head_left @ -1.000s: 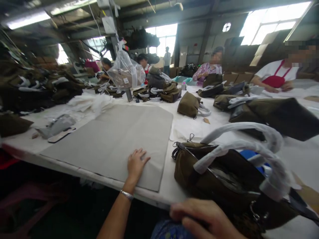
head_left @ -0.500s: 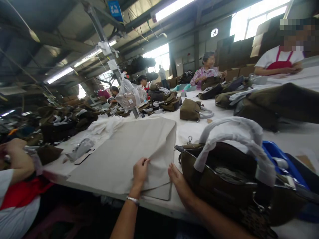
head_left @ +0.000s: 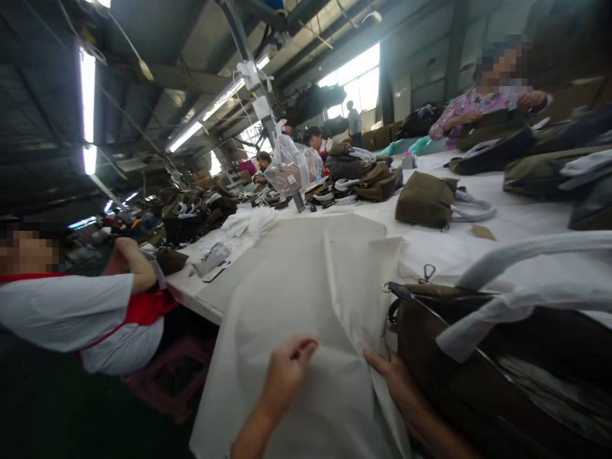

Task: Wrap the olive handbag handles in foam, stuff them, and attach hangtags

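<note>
A large off-white sheet point(head_left: 287, 287) lies over the table and hangs down past its front edge, with long folds on its right side. My left hand point(head_left: 289, 366) is over the middle of the sheet, fingers curled together; whatever is between them, if anything, cannot be made out. At the sheet's right fold, my right hand point(head_left: 389, 373) has its thumb on the cloth and its other fingers partly hidden behind the material. Right beside that hand stands a dark olive handbag point(head_left: 444, 357) with white-wrapped handles.
A smaller olive bag point(head_left: 425, 201) sits farther back. Piled bags point(head_left: 368, 175) lie beyond the metal post. On the left, a person in a white shirt point(head_left: 71, 312) sits near a pink stool point(head_left: 174, 376). Another person point(head_left: 482, 108) handles a bag at the back right.
The view has turned left. The sheet has shifted toward me, now drooping over the front edge with deeper folds. My right hand has gone from lying beside the sheet to its folded edge.
</note>
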`<state>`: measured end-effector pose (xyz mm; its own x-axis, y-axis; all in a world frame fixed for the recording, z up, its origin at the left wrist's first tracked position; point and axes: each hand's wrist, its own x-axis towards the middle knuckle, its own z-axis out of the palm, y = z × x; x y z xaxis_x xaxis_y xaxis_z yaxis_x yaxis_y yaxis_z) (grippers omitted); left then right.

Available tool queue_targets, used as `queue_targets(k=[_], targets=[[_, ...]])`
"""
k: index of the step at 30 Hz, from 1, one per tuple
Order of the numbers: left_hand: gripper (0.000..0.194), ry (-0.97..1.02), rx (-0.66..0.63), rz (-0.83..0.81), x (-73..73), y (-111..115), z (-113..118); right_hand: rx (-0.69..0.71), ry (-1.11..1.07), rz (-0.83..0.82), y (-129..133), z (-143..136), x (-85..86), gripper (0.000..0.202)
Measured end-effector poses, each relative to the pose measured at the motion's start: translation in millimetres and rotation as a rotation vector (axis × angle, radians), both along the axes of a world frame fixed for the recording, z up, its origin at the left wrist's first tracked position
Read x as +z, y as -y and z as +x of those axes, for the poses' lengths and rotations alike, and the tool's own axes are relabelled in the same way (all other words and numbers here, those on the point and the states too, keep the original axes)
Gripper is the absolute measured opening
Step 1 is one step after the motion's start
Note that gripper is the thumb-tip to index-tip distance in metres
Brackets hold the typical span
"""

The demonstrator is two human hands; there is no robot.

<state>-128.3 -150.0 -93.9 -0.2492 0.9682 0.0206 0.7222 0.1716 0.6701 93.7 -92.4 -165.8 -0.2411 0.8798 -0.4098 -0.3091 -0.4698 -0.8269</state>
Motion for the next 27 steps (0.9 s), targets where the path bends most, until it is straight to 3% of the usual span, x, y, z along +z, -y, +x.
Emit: queue_targets(k=[3,6,8,11,15,19,21,24,27], targets=[[0.052,-0.182,0.313,0.089,16.0,-46,-98,0.043,-0.013,-0.029,3,4,0.5,0.074],[0.068,-0.31,0.532,0.057,15.6,-79,-177,0.038,0.018,-0.03,1,2,-6.8,0.072],[0.065,-0.351,0.615,-0.003,9.3,-91,-209,0.009,0.06,-0.04,-1,0,-15.4,0.073],[0.054,-0.366,0.651,-0.083,-4.7,-98,-228,0.021,0.117,-0.057,-5,-1,-26.0,0.079],[0.041,-0.363,0.631,-0.084,-21.0,-100,-216,0.045,0.123,0.007,-11,1,-28.6,0.073],[0.028,-0.269,0.546,-0.07,-29.5,-98,-178,0.023,0.121,0.041,-13,0,-23.2,0.074],[0.03,-0.18,0.475,-0.051,-34.3,-92,-146,0.03,0.105,0.061,-10,-1,-16.9,0.075],[0.041,-0.021,0.379,0.001,-46.7,-70,-81,0.057,0.067,0.177,-2,-2,-2.5,0.071],[0.056,0.125,0.311,0.017,-59.8,-37,-12,0.207,-0.03,0.341,12,-2,14.1,0.073]])
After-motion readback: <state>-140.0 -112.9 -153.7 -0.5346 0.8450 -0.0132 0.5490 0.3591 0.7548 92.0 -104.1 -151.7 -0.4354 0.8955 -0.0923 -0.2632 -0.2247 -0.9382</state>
